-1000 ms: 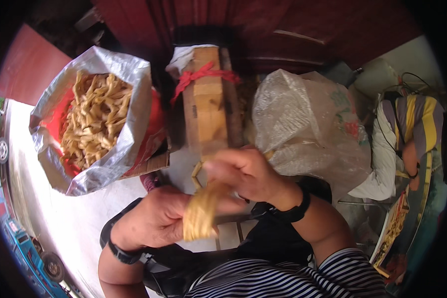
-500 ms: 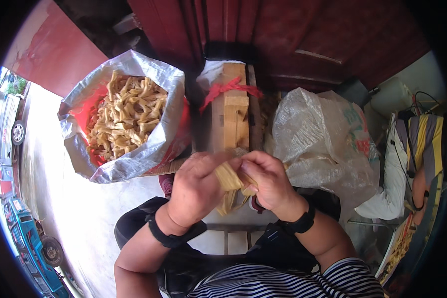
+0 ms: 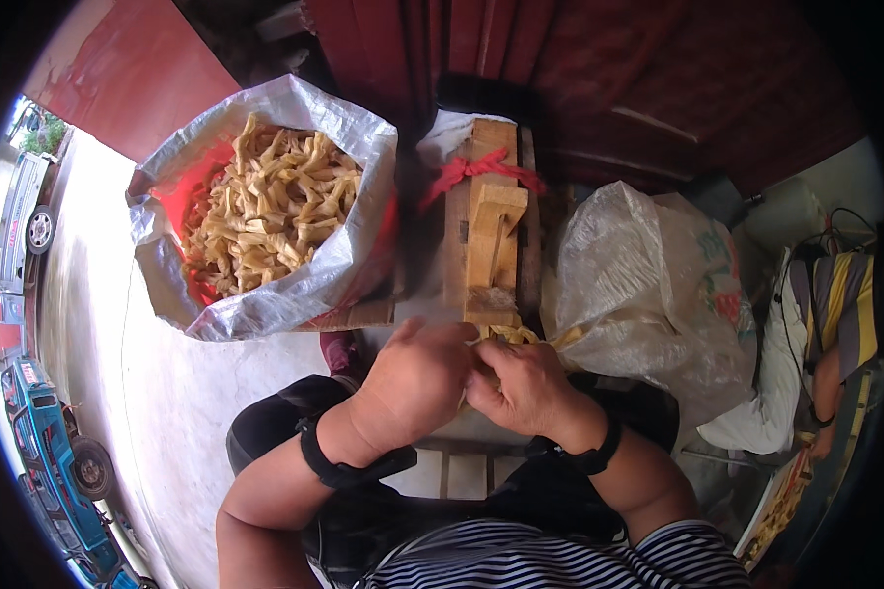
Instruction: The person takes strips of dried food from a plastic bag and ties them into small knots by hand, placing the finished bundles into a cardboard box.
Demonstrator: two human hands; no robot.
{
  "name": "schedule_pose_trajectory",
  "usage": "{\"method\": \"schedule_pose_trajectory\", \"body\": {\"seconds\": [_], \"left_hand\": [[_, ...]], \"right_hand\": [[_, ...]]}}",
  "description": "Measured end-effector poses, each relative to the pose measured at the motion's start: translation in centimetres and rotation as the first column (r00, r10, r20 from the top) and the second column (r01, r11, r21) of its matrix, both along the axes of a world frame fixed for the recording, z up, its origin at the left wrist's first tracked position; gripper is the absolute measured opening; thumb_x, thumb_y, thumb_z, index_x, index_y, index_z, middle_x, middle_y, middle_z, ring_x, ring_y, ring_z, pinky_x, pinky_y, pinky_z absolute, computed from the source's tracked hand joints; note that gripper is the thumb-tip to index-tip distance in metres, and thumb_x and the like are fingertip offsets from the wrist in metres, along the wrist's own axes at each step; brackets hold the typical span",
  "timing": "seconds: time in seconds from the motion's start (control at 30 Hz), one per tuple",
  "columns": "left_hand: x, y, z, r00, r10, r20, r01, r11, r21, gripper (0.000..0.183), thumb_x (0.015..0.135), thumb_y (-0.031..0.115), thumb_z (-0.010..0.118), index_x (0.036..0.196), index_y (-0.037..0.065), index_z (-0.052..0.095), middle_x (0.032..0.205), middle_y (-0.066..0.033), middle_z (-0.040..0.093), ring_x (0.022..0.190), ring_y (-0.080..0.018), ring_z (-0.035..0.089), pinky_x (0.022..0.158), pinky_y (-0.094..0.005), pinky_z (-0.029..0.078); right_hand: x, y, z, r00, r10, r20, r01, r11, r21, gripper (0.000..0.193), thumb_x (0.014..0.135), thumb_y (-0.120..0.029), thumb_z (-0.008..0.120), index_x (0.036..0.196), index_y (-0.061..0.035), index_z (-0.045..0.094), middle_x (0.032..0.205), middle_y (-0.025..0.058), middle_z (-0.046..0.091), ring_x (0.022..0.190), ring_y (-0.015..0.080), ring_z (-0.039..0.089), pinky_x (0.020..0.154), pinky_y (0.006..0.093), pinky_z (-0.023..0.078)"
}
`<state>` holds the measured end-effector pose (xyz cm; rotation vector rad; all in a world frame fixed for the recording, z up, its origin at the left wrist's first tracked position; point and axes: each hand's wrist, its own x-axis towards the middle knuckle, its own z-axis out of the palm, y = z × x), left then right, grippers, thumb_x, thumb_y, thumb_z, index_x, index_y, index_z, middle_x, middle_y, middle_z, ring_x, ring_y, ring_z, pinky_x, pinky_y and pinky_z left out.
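Note:
My left hand (image 3: 413,381) and my right hand (image 3: 526,385) meet in front of a wooden block stand (image 3: 491,245) with a red cloth tie. Both hands are closed on a pale yellow dried strip (image 3: 509,335); part of it shows past my right fingers, beside the stand's near end. The rest is hidden by my knuckles, and my left fingertips are slightly blurred. At the left, an open silvery sack (image 3: 363,260) with a red lining holds many knotted, yellowish dried pieces (image 3: 280,216).
To the right of the stand lies a crumpled clear plastic bag (image 3: 624,275). Farther right, another person's arm (image 3: 827,383) reaches over a tray of yellowish pieces (image 3: 781,515). A dark red door (image 3: 599,79) rises behind. Outside at the left stands a blue vehicle (image 3: 49,432).
My hands have come closer together, and the strip that showed between them is now mostly covered. More yellow strip shows at the stand's near end. The whole view has shifted slightly.

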<state>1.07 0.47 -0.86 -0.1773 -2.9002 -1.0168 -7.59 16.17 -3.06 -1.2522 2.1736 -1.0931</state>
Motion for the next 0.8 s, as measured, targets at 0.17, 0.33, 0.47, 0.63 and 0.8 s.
{"method": "schedule_pose_trajectory", "body": {"seconds": [0.17,0.33,0.47,0.63,0.8], "left_hand": [[-0.3,-1.2,1.6,0.998,0.057,-0.014,-0.038,0.811,0.584,0.011,0.083,0.001,0.063,0.091,-0.005,0.068,0.103,-0.0132,0.064,0.093,-0.0264,0.062,0.085,-0.033,0.049],[0.2,-1.4,2.9,0.997,0.049,0.065,-0.08,0.513,0.855,0.015,0.088,0.006,0.062,0.093,-0.008,0.067,0.105,-0.0096,0.063,0.099,-0.0226,0.062,0.089,-0.0323,0.048],[0.9,-0.6,3.8,0.984,0.153,0.09,-0.119,0.188,0.975,0.012,0.086,0.003,0.063,0.086,-0.008,0.066,0.101,-0.009,0.06,0.103,-0.0241,0.06,0.091,-0.0367,0.048],[1.2,-0.5,2.8,0.98,0.193,0.037,-0.07,0.167,0.983,0.012,0.089,0.002,0.06,0.091,-0.008,0.065,0.105,-0.0107,0.06,0.102,-0.0228,0.061,0.093,-0.0341,0.047],[0.5,-1.4,2.5,0.979,0.201,-0.006,-0.088,0.456,0.885,0.016,0.089,0.008,0.062,0.099,-0.004,0.064,0.105,-0.0103,0.06,0.102,-0.022,0.06,0.092,-0.033,0.046]], "right_hand": [[-0.9,0.6,-0.6,0.66,0.023,0.751,0.036,0.997,-0.061,0.032,0.094,-0.03,0.046,0.093,-0.0013,0.061,0.066,0.0017,0.059,0.063,0.013,0.06,0.057,0.0308,0.045],[1.0,0.1,0.5,0.182,0.108,0.977,0.212,0.966,-0.146,0.042,0.097,-0.041,0.046,0.101,-0.001,0.057,0.076,0.0058,0.056,0.055,0.0069,0.044,0.049,0.0195,0.033],[1.0,1.2,-0.4,0.091,0.353,0.931,0.011,0.935,-0.356,0.047,0.095,-0.048,0.048,0.075,-0.0056,0.053,0.062,-0.0039,0.04,0.05,0.003,0.027,0.045,0.0216,0.019],[0.3,1.8,-1.8,0.029,0.329,0.944,0.106,0.938,-0.33,0.043,0.094,-0.044,0.052,0.074,-0.0066,0.05,0.062,-0.0041,0.039,0.049,0.004,0.025,0.047,0.0216,0.022],[-0.5,1.5,-0.5,-0.06,0.307,0.95,0.116,0.947,-0.299,0.037,0.094,-0.039,0.054,0.076,-0.0064,0.052,0.067,-0.0044,0.041,0.052,0.0024,0.027,0.046,0.0196,0.019]]}}
